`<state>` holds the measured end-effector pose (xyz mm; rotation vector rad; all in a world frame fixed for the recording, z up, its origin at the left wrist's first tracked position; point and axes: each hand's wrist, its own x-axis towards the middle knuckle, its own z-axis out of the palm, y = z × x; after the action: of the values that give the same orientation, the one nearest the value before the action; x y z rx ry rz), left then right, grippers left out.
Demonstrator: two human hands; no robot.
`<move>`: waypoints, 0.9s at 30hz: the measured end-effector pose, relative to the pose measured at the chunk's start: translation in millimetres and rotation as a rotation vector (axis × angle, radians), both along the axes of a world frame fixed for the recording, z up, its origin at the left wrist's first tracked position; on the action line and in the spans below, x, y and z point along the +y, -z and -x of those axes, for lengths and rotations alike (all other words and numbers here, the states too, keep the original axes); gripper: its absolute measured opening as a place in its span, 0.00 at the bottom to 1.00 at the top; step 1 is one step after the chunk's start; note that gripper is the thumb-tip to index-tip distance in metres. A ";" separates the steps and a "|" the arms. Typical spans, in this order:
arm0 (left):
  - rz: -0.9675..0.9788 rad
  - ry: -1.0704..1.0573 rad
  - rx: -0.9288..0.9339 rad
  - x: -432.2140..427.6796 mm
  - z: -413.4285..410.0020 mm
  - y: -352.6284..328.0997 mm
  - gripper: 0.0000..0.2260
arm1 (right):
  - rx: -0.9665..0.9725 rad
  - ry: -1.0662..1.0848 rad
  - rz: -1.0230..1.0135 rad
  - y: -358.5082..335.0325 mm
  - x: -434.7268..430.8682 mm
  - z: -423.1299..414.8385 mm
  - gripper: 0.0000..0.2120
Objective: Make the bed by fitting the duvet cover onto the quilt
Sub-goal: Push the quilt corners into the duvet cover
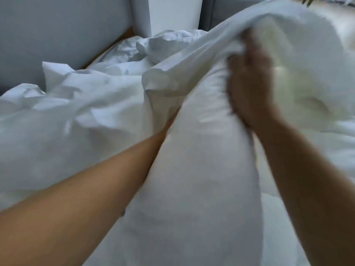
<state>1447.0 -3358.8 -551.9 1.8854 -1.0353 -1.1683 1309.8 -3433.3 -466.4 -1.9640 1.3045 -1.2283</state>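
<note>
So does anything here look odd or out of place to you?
Nothing damaged or spilled. The white bedding lies crumpled in heaps across the bed, as expected mid-job. The left arm vanishes under a fold of fabric, its hand hidden, while the right hand grips bunched white cloth. The picture is blurred.

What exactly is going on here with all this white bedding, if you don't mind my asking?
A person is fitting a duvet cover over a quilt on the bed. The right hand grips a bunched fold of the cover and holds it raised. The left arm reaches in under the fabric, so its hand is hidden. More crumpled bedding lies beyond, beside a grey headboard.
</note>
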 end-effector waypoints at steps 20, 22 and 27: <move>-0.201 0.115 0.039 -16.6 -3.1 -6.7 0.08 | 0.734 0.202 -0.167 54.5 -68.6 33.1 0.30; -0.176 0.004 0.079 -56.2 -10.5 -19.2 0.05 | 0.747 0.139 -0.288 57.5 -87.8 34.3 0.42; 0.099 -0.082 -0.286 -138.8 -47.0 -61.7 0.35 | 0.753 -0.054 -0.491 85.8 -122.3 34.2 0.55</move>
<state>1494.0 -3497.6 -490.2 2.0344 -1.1325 -0.8007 1275.6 -3555.5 -552.2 -2.1108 1.6661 -0.0654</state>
